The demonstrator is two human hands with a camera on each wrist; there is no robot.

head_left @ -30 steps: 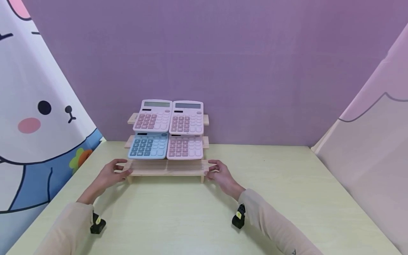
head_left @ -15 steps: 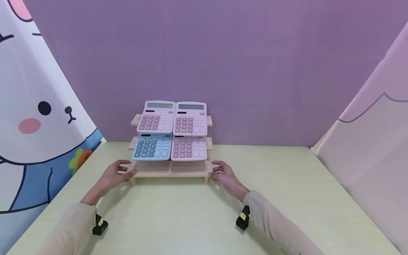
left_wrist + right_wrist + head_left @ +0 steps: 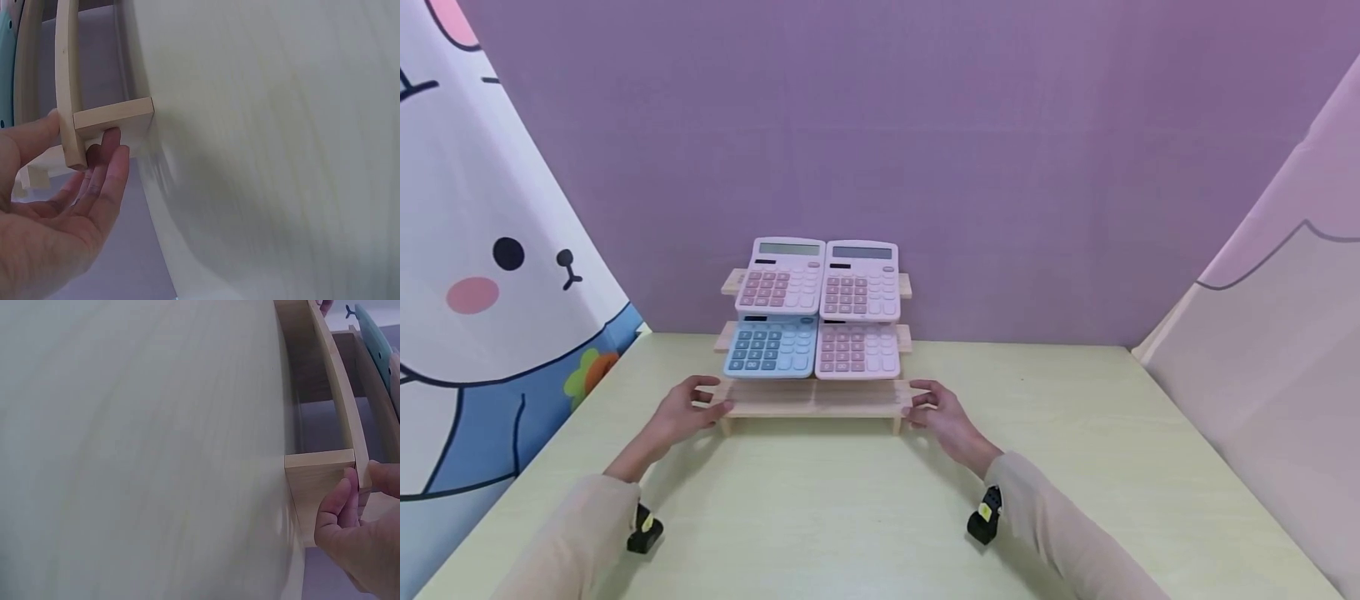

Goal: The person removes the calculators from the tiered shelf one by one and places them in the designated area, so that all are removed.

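Note:
A tiered wooden rack [image 3: 816,402] stands on the table, its lowest shelf bare. Side by side on the top tier lean two pink calculators, a left one [image 3: 781,275] and a right one [image 3: 861,281]. Below them sit a blue calculator [image 3: 771,347] and another pink calculator [image 3: 858,350]. My left hand [image 3: 688,408] grips the left end of the lowest shelf, thumb on top and fingers underneath in the left wrist view. At the opposite end, my right hand [image 3: 946,419] pinches the shelf board [image 3: 342,394] between thumb and curled fingers.
Pale table [image 3: 1075,467] surface extends in front of the rack and to its right. Behind it rises a purple backdrop [image 3: 1000,167]. A cartoon-printed cloth [image 3: 512,350] hangs at the left, and a pale cloth [image 3: 1277,350] at the right.
The rack, with its calculators, has slid to the right along the table. Both hands have travelled with it, keeping their hold on the ends of the lowest shelf.

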